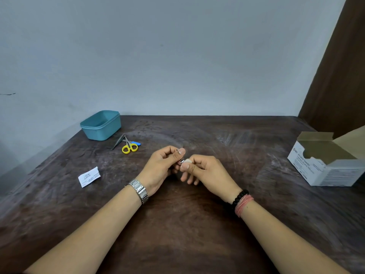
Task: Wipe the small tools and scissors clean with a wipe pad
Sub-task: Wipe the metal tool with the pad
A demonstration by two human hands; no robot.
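Wiping step is underway on one small tool. Left hand is pinching a small metal tool between thumb and fingers, holding it up over the table mid-centre. Right hand is pinching the wipe pad against the tool's near end, other fingers hanging loosely curled below. Tool is mostly hidden by the thumbs, possibly a nail clipper, can't confirm.

Scissors and tweezers are lying untouched beside the tub, far left, well apart from the hands. Torn wrapper is lying to the left, open box on the right.

Next move, as I judge it: keep the pad tight, rub along the tool, turn it to reach the other face, then set it down and go for the scissors.
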